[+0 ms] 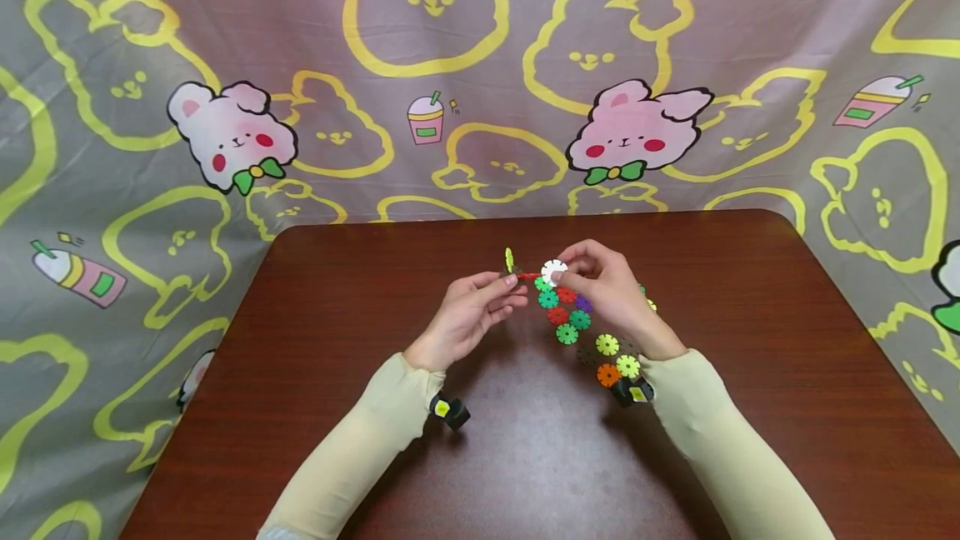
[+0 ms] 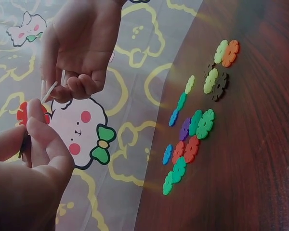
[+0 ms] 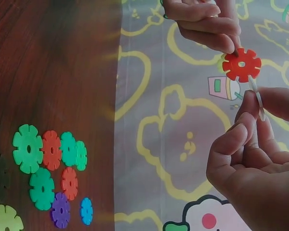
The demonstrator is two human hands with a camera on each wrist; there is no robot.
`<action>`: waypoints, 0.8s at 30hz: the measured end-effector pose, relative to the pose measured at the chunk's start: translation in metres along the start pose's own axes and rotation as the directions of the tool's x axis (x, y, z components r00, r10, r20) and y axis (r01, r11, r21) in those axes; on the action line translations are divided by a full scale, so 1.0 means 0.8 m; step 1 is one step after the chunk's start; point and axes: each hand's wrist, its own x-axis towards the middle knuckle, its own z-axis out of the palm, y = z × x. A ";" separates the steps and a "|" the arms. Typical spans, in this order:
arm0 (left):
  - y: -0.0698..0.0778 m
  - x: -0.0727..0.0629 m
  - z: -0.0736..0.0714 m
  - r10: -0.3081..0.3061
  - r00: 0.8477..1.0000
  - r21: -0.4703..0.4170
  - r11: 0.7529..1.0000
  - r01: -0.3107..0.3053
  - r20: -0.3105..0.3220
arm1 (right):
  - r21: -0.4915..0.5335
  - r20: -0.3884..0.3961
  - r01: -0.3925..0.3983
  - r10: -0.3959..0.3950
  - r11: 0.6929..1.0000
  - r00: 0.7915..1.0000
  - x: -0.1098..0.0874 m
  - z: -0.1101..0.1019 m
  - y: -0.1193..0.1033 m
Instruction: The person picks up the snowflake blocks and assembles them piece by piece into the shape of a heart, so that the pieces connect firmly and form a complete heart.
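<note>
The red disc (image 3: pixel 251 61), flat, smooth, plastic-looking, with slots notched round its rim and a hole through its middle, is up between your two hands. Your left hand (image 1: pixel 471 311) pinches a dark piece (image 2: pixel 24 146) touching its one side, a yellow disc (image 1: pixel 509 259) just beside it; your right hand (image 1: pixel 617 294) pinches a white disc (image 1: pixel 554 271) whose edge meets the red disc's rim, though you cannot tell how deeply it is seated. Below the red disc and to its right, loose notched discs (image 1: pixel 567 341) in green, purple, orange and other colours lie on the glossy, wood-grained worktop (image 1: pixel 517 440). Beyond it hangs a creased grey cloth (image 1: pixel 517 98) printed with rabbits and drink cups.
</note>
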 end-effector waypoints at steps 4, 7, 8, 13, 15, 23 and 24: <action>-0.001 0.001 0.000 0.009 1.000 0.000 1.000 -0.009 0.002 | -0.003 -0.010 -0.003 0.003 1.000 1.000 0.000 0.001 0.001; -0.002 0.002 0.000 0.015 1.000 0.010 1.000 -0.015 0.003 | 0.002 -0.014 0.008 -0.008 1.000 1.000 -0.001 0.003 0.001; -0.003 0.003 0.001 0.014 1.000 0.012 1.000 -0.014 0.002 | 0.006 -0.015 0.013 -0.013 1.000 1.000 -0.001 0.003 0.001; -0.002 0.002 0.002 0.012 1.000 0.020 1.000 -0.012 -0.007 | 0.023 -0.015 0.025 -0.025 0.999 1.000 -0.002 0.005 0.000; -0.002 0.002 0.001 0.015 1.000 0.025 1.000 -0.015 -0.014 | 0.030 -0.017 0.022 -0.021 0.999 1.000 -0.002 0.006 0.000; -0.003 0.000 -0.001 0.016 1.000 0.037 0.999 -0.015 -0.026 | 0.042 -0.048 0.015 -0.013 0.999 0.999 -0.004 0.007 0.002; -0.003 0.000 -0.001 0.012 1.000 0.040 0.999 -0.011 -0.029 | 0.043 -0.053 0.016 -0.013 0.999 0.999 -0.005 0.008 0.002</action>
